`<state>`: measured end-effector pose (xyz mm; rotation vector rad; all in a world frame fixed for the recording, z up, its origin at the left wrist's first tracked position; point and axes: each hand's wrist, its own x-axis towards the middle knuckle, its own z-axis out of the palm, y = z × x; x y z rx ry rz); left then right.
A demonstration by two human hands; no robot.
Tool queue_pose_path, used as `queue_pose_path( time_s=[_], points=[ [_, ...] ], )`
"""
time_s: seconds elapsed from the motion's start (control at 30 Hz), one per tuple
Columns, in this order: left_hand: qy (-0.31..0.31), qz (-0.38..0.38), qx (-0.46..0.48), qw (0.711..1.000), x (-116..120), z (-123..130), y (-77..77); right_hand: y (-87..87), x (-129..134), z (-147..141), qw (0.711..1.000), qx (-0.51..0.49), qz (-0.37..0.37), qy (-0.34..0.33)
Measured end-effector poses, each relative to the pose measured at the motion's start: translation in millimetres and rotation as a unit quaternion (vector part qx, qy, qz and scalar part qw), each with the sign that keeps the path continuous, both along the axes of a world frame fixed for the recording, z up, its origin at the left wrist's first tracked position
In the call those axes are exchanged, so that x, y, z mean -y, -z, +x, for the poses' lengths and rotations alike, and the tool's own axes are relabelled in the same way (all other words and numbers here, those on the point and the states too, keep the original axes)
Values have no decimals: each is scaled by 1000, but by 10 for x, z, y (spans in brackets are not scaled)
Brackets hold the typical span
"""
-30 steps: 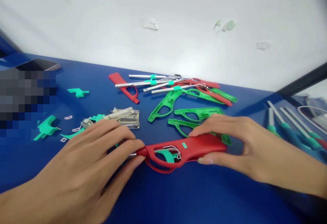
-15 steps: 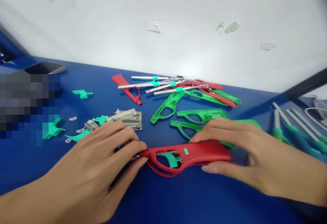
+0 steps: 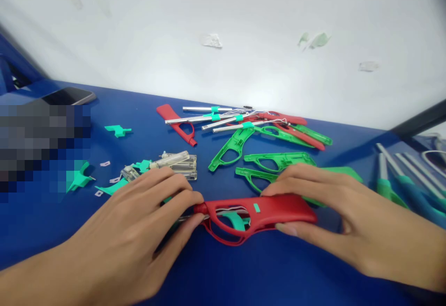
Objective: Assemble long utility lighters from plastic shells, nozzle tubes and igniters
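Observation:
Between both hands lies a red lighter casing of the long-nosed kind, its two halves laid together with a gap along the lower edge. A teal trigger and thin wires show through its loop. My left hand pinches the narrow nozzle end, where a bit of metal rod pokes out behind the fingers. My right hand grips the broad handle end, thumb on the near side and fingers on the far side. Beyond my left hand lie several clear fuel tanks and teal triggers.
Metal lighter rods with wires lie at the back beside a red half casing and green half casings. Finished-looking lighters are at the right. A phone lies far left on the blue table, against a white wall.
The view has shifted slightly, so the scene sits a little lower and further right. Both hands keep their hold on the red casing; its loop shows the wires a bit more.

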<state>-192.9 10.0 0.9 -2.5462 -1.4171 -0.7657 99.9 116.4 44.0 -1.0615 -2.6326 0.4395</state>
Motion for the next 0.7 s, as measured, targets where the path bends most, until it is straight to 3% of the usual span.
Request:
queue_pose_path(
  time_s=[0.23, 0.43, 0.7],
  points=[
    [-97, 36, 43, 994, 83, 15, -9, -54, -56, -11, 997, -32, 19, 70],
    [23, 14, -40, 999, 94, 14, 47, -81, -48, 106, 997, -13, -40, 68],
    [51, -98, -2, 994, 70, -15, 155, 74, 35, 109, 998, 26, -45, 27]
  ],
)
